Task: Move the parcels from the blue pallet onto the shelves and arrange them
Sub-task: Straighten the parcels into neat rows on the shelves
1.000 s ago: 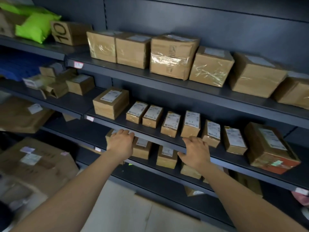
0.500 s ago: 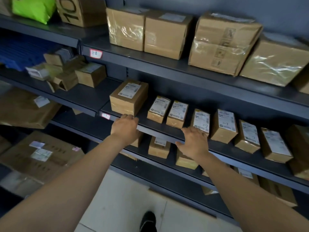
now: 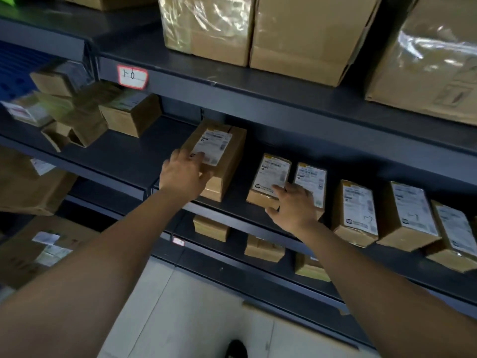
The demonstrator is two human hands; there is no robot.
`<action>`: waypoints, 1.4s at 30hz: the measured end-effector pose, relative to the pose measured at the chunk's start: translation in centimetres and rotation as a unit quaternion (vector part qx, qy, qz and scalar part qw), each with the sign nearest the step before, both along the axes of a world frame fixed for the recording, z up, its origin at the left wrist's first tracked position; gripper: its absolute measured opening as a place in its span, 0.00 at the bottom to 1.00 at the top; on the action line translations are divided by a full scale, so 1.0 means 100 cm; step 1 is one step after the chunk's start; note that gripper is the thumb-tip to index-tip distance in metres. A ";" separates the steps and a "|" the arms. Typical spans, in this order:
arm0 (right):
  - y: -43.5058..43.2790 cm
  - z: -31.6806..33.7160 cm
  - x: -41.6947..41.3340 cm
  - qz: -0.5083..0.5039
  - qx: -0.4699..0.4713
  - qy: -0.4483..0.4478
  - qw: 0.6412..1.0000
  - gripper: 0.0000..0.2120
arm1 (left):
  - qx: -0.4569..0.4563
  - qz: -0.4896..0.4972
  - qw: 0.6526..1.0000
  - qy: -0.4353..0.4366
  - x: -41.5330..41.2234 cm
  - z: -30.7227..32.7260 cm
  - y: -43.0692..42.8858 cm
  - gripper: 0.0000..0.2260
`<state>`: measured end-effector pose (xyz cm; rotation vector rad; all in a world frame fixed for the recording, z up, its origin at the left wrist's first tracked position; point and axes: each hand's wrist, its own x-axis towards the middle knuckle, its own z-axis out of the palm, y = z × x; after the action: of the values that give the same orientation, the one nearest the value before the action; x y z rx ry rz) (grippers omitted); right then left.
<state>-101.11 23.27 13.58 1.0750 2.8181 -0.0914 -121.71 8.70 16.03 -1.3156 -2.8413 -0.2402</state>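
Note:
On the dark middle shelf [image 3: 240, 208] stands a larger brown parcel [image 3: 224, 161] with a white label. My left hand [image 3: 183, 174] grips its near left corner, fingers on top and thumb across the front. Just to its right two small labelled parcels lie side by side, the left one [image 3: 271, 174] and the right one [image 3: 311, 177]. My right hand [image 3: 294, 205] lies over their near ends, with the thumb under the left one's front edge. Further small parcels [image 3: 410, 215] continue the row to the right.
Big taped cartons [image 3: 307, 34] fill the shelf above, whose rim carries a red-framed tag [image 3: 132, 76]. A jumble of small boxes [image 3: 129, 117] sits on the left shelf unit. More parcels [image 3: 263, 248] lie on the lower shelf. Large cartons [image 3: 38, 254] stand at the lower left.
I have moved closer and both hands have risen from the shelf's front rim: the left onto the larger parcel, the right onto the two small parcels.

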 end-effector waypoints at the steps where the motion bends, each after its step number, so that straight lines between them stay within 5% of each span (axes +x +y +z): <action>1: 0.003 -0.005 -0.006 -0.004 0.009 -0.010 1.000 0.31 | 0.010 0.007 1.000 -0.018 -0.008 -0.005 0.003 0.26; 7: 0.008 -0.026 -0.026 -0.044 0.046 -0.024 0.998 0.30 | 0.084 0.046 0.981 -0.167 -0.045 -0.022 0.013 0.29; 11: -0.001 -0.032 -0.034 -0.057 0.045 0.004 0.997 0.29 | 0.114 0.027 0.974 -0.192 -0.049 -0.027 0.011 0.27; 33: -0.018 -0.036 -0.043 -0.077 -0.012 0.096 0.992 0.34 | 0.112 0.030 0.986 -0.119 -0.042 -0.025 0.013 0.28; 38: 0.003 -0.021 0.014 -0.116 0.058 0.182 0.975 0.29 | 0.128 -0.090 0.987 -0.031 0.016 -0.005 0.041 0.26; 42: 0.023 -0.015 0.070 -0.215 0.060 0.137 0.965 0.31 | 0.082 -0.181 0.979 -0.036 0.076 -0.003 0.076 0.25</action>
<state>-94.08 25.54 12.08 1.8181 2.7919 -0.1174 -114.14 16.25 15.77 -1.8088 -2.5449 -0.5195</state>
